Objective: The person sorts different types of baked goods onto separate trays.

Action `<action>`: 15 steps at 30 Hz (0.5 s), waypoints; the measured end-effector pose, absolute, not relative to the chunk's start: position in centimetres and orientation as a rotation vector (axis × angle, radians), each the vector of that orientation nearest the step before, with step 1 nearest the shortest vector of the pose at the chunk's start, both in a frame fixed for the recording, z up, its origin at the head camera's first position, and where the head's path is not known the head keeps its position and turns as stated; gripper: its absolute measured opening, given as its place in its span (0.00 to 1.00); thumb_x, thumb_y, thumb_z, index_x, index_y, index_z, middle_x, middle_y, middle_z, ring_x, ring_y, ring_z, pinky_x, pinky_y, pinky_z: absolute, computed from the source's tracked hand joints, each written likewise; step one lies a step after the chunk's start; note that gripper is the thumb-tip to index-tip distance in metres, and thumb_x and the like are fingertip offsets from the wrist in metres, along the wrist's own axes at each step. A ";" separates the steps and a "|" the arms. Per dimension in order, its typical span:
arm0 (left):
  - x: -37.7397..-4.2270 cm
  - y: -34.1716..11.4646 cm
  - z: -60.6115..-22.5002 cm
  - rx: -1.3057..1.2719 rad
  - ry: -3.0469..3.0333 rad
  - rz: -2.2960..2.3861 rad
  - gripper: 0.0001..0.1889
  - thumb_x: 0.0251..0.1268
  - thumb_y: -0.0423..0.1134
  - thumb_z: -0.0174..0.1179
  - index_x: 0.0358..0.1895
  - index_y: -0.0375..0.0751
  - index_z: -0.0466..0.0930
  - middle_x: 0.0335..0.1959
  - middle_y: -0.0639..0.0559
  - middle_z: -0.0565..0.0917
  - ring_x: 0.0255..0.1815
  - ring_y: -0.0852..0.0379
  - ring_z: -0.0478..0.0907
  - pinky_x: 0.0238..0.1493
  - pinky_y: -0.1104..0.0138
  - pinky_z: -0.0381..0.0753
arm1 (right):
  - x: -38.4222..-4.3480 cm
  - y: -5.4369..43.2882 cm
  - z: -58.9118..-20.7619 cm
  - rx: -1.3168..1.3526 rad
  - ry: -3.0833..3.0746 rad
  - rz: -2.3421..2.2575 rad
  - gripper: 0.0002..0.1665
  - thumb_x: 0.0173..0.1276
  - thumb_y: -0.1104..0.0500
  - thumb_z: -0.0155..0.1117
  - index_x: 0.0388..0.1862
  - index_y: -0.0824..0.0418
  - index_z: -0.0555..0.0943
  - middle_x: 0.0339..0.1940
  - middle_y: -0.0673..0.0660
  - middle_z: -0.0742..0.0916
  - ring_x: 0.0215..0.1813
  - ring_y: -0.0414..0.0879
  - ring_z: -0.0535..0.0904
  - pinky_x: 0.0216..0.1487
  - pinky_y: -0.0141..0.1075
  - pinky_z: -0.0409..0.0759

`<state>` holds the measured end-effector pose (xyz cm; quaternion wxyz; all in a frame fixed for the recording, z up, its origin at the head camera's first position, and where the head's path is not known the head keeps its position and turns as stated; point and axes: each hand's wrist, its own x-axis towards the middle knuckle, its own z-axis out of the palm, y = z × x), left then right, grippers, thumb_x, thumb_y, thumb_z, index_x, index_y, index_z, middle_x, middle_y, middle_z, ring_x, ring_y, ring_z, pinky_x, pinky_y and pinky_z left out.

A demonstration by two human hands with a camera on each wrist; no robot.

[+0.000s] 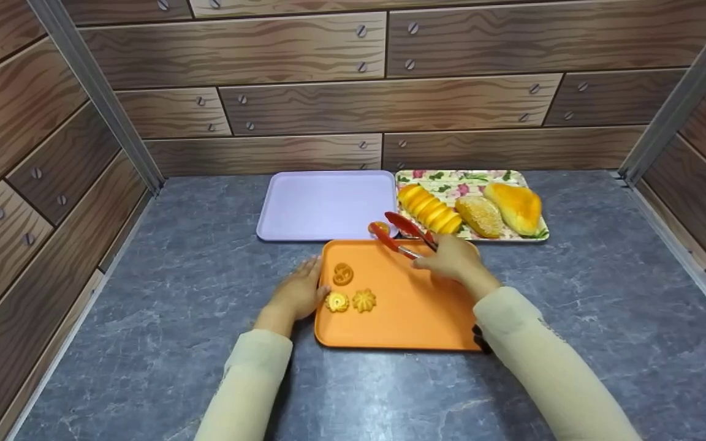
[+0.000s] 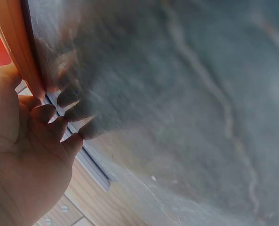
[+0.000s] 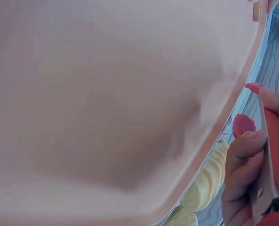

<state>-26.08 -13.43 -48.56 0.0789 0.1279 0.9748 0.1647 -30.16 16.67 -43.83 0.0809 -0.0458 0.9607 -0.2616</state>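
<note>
My right hand grips metal tongs with red tips and red handle parts. The tongs' two tips stand apart over the front right corner of the purple tray. A small round cookie sits by the lower tip; whether the tongs pinch it I cannot tell. My left hand rests at the left edge of the orange tray, thumb at its rim and fingers fairly straight on the tabletop. On that tray lie a pretzel-shaped cookie, a round ridged cookie and a flower-shaped cookie.
Behind, right of the purple tray, a floral tray bears a sliced-looking loaf, a seeded bun and a golden bread. A dark object shows beside the orange tray's right edge. Wood-patterned walls enclose the grey tabletop.
</note>
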 end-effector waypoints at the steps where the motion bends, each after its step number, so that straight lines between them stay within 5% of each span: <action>1: -26.1 -13.4 -48.6 0.384 2.918 0.495 0.34 0.75 0.49 0.46 0.75 0.37 0.49 0.74 0.40 0.55 0.74 0.44 0.49 0.71 0.52 0.52 | -30.2 16.7 -43.8 -0.142 2.875 -0.790 0.46 0.54 0.41 0.70 0.63 0.70 0.72 0.51 0.67 0.82 0.46 0.56 0.77 0.50 0.52 0.76; 11: -26.1 -13.4 -48.6 0.387 2.923 0.483 0.34 0.75 0.49 0.46 0.75 0.37 0.49 0.74 0.41 0.54 0.74 0.44 0.49 0.71 0.52 0.52 | -30.1 17.3 -43.4 -0.199 2.854 -1.049 0.49 0.52 0.43 0.73 0.64 0.72 0.70 0.50 0.67 0.82 0.42 0.54 0.77 0.46 0.47 0.77; 15: -26.1 -13.4 -48.6 0.382 2.915 0.497 0.34 0.74 0.49 0.47 0.75 0.37 0.49 0.74 0.41 0.55 0.74 0.43 0.50 0.70 0.51 0.53 | -29.9 17.6 -43.3 -0.226 2.835 -1.099 0.55 0.50 0.39 0.74 0.68 0.70 0.66 0.32 0.62 0.83 0.26 0.48 0.77 0.31 0.40 0.78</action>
